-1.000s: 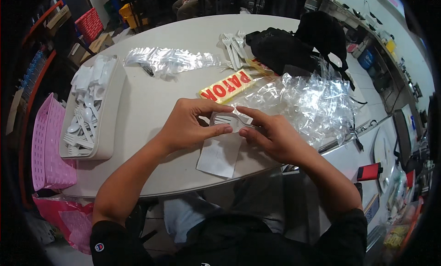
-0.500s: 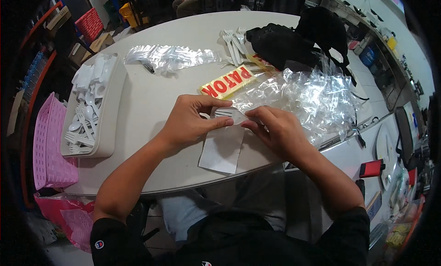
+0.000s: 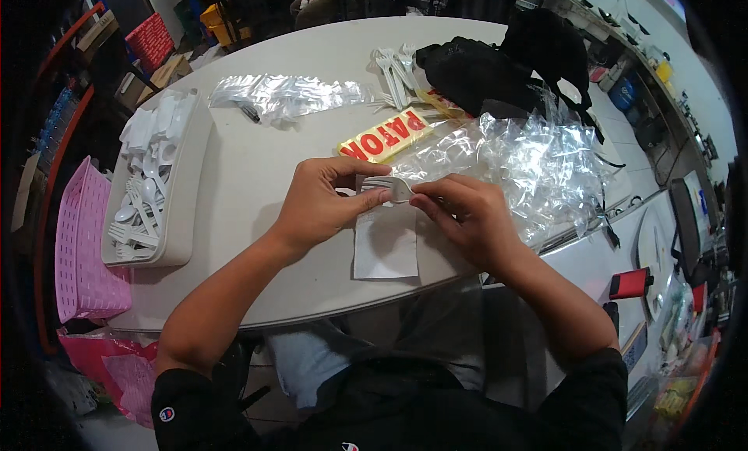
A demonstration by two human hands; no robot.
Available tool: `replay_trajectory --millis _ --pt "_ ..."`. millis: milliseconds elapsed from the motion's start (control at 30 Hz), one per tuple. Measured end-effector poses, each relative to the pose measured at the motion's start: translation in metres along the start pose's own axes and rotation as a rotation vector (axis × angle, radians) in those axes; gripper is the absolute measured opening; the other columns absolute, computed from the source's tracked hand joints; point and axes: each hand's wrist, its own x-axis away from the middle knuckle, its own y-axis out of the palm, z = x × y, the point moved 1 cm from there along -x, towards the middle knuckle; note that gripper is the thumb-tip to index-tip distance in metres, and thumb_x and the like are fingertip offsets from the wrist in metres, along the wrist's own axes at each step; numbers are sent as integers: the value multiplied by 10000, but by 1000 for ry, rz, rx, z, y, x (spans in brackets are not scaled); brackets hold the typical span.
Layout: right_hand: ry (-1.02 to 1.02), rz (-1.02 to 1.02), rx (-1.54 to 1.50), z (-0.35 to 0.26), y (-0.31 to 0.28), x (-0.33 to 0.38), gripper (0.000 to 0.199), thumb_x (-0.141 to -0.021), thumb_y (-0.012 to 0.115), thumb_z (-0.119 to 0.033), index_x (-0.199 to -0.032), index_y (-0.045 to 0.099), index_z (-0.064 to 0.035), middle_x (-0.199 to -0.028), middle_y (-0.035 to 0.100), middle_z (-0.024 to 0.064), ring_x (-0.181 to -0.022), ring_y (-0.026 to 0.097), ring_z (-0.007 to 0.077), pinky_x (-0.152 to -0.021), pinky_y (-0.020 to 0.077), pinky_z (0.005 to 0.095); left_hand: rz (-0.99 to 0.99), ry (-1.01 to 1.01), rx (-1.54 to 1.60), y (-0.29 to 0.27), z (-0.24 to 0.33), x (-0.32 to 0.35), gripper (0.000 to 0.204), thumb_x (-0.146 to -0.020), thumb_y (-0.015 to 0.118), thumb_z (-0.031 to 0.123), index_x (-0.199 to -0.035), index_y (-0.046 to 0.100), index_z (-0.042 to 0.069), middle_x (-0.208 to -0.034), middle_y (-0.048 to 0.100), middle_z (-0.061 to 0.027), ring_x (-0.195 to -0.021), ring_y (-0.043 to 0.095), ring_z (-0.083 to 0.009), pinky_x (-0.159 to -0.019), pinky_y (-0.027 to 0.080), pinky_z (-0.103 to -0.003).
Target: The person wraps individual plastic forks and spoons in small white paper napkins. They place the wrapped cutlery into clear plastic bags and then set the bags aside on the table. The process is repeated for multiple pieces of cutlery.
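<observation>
Above the table's near edge, my left hand (image 3: 321, 203) pinches a white plastic fork (image 3: 377, 184) near its tines, between thumb and index finger. My right hand (image 3: 471, 213) is closed on the same fork from the right, fingertips together. A rounded white piece (image 3: 400, 191) shows between the hands, against the fork; whether it is a spoon's bowl I cannot tell. Below my fingers a white paper napkin (image 3: 386, 252) hangs or lies flat, its upper end hidden behind my left thumb.
A cream bin (image 3: 199, 170) of white plastic spoons and forks stands left, beside a pink basket (image 3: 89, 241). Clear plastic sleeves (image 3: 292, 96), loose forks (image 3: 392, 77), a yellow packet (image 3: 386, 137), crumpled clear plastic (image 3: 538, 170) and a black bag (image 3: 475, 73) lie on the table (image 3: 257, 186).
The fork has tilted and drawn slightly left and up between my fingers. The napkin has swung a little right and now sits straighter. Both hands have shifted only slightly.
</observation>
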Motion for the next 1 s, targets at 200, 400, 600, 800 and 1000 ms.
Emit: replay_trajectory --millis 200,400,600,800,1000 --pt "254 -44 -174 -3 -5 -4 366 -830 694 -184 -1157 609 -43 -775 671 169 -643 654 267 -614 506 342 15 150 -83 0 -2 0 275 -781 728 36 -1050 667 34 -974 669 -59 -855 616 -82 -671 523 -215" --pt "358 -195 -296 4 -6 -7 400 -832 693 -169 -1205 604 -56 -794 678 166 -671 664 208 -627 506 311 -34 157 -96 -4 1 0 247 -764 728 35 -1007 691 54 -1003 671 -64 -877 625 -106 -685 514 -242" --pt "254 -161 -347 9 -2 -6 284 -842 681 -168 -1107 669 -65 -901 687 174 -716 665 200 -656 513 310 -56 165 -75 -4 6 -1 169 -776 724 55 -943 702 61 -1013 667 -52 -899 623 -108 -664 513 -244" --pt "173 -62 -332 2 -1 -6 293 -832 682 -120 -1124 667 -99 -899 680 158 -729 665 220 -647 515 312 -56 144 -153 -6 9 0 166 -769 727 40 -926 680 62 -1040 653 -57 -915 613 -104 -669 506 -224" --pt "-42 -92 -93 2 -5 -4 300 -808 676 -18 -1097 682 -98 -827 650 118 -704 635 205 -619 497 295 -60 117 -126 -6 4 -1 130 -779 717 38 -898 671 60 -1009 652 -47 -913 610 -99 -688 510 -231"
